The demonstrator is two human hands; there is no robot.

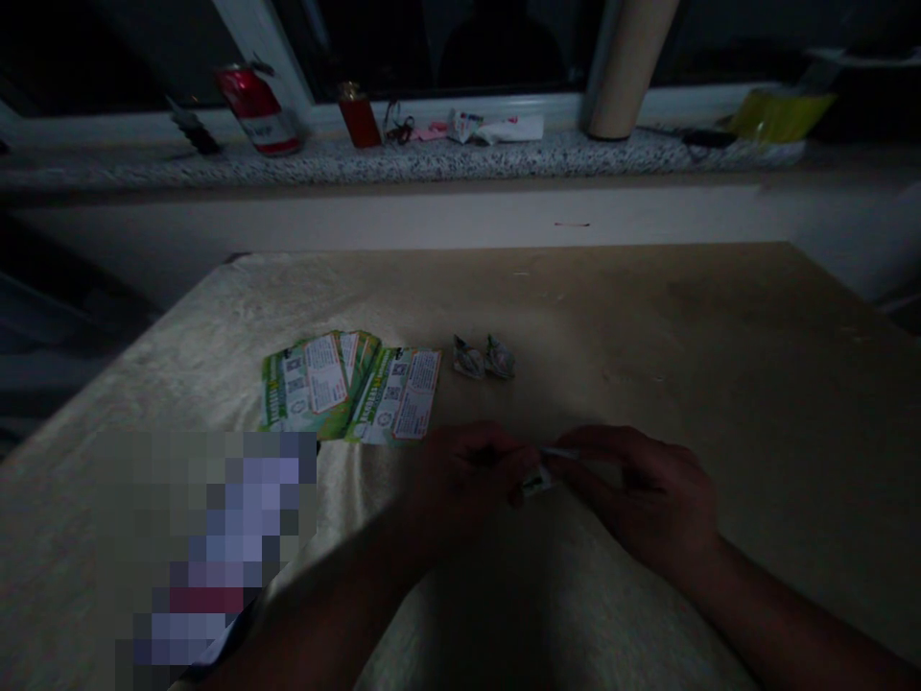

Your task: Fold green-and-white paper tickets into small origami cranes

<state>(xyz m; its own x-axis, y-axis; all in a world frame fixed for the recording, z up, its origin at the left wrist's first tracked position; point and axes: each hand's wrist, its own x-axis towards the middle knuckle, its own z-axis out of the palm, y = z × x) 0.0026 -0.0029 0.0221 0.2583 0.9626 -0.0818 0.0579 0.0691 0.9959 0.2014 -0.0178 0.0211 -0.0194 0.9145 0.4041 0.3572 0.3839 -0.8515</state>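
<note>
My left hand (pixel 460 485) and my right hand (pixel 651 494) meet over the near middle of the table. Between their pinched fingertips is a small folded paper (pixel 536 482), whitish with dark green marks; the fingers cover most of it. Just beyond the hands lie two small folded paper pieces (pixel 469 359), side by side and touching or nearly so. To the left, several green and white printed leaflets (pixel 403 398) with square codes lie overlapping in a fanned row. The light is dim and the hands are in shadow.
A beige cloth (pixel 648 317) covers the table, which reaches a low white wall. On the speckled sill (pixel 432 168) stand a red can (pixel 255 110), a red bottle (pixel 360 117), crumpled wrappers (pixel 496 129), a cardboard tube (pixel 629 72) and a yellow container (pixel 781 115). A blurred-out patch hides the lower left.
</note>
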